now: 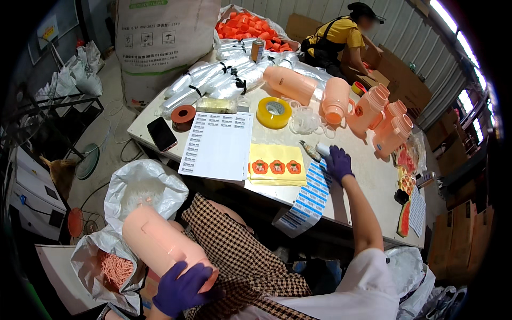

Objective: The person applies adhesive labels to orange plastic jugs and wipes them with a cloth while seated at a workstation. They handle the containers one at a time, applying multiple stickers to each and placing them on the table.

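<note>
A peach plastic jug body (162, 240) is tilted over my lap at the lower left. My left hand (184, 288), in a purple glove, grips its lower right end near the handle. My right hand (340, 164), gloved the same way, is on the table with its fingers over a small white label roll (322, 149), which they partly hide. A strip of blue and white labels (309, 193) runs from there over the table's near edge. Left of the strip lie yellow sheets with red flower stickers (277, 166) and a white label sheet (218, 144).
Several peach jugs (337, 100) stand or lie at the back right. Yellow tape (274, 112), a phone (162, 134) and clear bags (234, 80) are on the table. Open sacks (144, 186) stand beside my lap. A person in yellow (349, 34) works by a carton behind the table.
</note>
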Demonstrator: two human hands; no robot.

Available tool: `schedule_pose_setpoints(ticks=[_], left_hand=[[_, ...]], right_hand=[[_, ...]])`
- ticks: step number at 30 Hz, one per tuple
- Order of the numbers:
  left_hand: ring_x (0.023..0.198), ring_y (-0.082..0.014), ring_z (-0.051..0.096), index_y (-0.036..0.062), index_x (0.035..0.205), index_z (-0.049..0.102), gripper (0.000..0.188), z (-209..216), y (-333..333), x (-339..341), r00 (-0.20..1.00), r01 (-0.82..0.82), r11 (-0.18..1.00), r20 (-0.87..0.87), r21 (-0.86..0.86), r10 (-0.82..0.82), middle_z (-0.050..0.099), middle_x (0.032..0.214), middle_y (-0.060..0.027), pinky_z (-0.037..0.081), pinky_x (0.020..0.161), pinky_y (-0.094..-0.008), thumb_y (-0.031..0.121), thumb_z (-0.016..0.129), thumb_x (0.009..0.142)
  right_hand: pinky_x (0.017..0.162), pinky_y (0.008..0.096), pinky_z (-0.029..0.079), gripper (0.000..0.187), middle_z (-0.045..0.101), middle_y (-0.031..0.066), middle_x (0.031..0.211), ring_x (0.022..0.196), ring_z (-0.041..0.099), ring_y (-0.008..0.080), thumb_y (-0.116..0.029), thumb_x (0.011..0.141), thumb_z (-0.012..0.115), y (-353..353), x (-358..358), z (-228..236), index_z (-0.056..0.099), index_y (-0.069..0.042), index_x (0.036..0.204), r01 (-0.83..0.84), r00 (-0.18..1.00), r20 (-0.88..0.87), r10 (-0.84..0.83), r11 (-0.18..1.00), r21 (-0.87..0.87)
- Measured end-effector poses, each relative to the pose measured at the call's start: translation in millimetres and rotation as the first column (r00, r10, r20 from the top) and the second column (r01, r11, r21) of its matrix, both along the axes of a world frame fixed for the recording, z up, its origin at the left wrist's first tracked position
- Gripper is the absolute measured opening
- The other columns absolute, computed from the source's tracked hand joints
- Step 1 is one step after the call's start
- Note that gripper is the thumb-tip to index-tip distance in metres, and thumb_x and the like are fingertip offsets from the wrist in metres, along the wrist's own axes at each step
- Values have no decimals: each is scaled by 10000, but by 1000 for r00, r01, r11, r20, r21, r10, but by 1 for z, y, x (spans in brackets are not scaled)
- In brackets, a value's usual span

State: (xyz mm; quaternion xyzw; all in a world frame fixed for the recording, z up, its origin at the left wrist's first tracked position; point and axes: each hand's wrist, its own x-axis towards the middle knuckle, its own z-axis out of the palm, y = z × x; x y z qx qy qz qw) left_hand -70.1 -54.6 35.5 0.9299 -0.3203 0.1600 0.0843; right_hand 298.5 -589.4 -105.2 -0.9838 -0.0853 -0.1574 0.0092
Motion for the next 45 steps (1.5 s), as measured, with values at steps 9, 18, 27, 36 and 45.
schedule_pose_setpoints(ticks=[9, 18, 27, 36, 45], left_hand=[[1005, -122, 664, 347, 959, 649, 217, -2, 24, -23, 994, 106, 990, 15, 91, -108, 685, 1047, 59, 390, 1033, -425, 521, 703, 841], [1166, -38, 617, 380, 1256, 657, 360, -29, 12, -11, 972, 233, 939, -31, 253, -233, 645, 1281, 112, 350, 1101, -338, 272, 563, 925], [1248, -83, 573, 201, 1359, 614, 403, -94, 26, -40, 951, 249, 934, -249, 256, -185, 620, 1372, 26, 382, 1078, -313, 268, 509, 977], [839, -200, 724, 189, 1332, 635, 421, -99, 18, -33, 625, 162, 968, -779, 192, 50, 723, 1134, -76, 568, 712, -306, 373, 566, 960], [1005, -254, 699, 107, 1361, 594, 411, -115, 17, -44, 615, -19, 961, -761, -276, -207, 672, 1268, -74, 561, 849, -354, 252, 546, 979]], right_hand=[[965, 448, 490, 664, 641, 148, 1221, 1113, 614, 333, -276, 734, 801, 29, -13, 24, 586, -145, 1348, -19, 1000, 6, 18, 987, 158], [782, 433, 524, 304, 637, 71, 1019, 954, 644, 266, -141, 883, 591, 11, 87, 22, 648, -206, 1175, 165, 983, 128, -133, 946, -279], [1011, 437, 479, 524, 632, 194, 1250, 1157, 594, 382, -136, 774, 763, 27, 13, 46, 627, -105, 1279, -206, 964, 229, 137, 927, 313], [859, 419, 547, 434, 677, 138, 1083, 970, 657, 335, -196, 700, 853, 37, -149, -6, 715, -82, 1096, -87, 996, 67, 58, 779, 620], [790, 373, 522, 231, 647, 116, 914, 891, 635, 290, -127, 696, 852, 35, -135, -6, 682, -61, 838, -60, 993, 117, -13, 797, 601]])
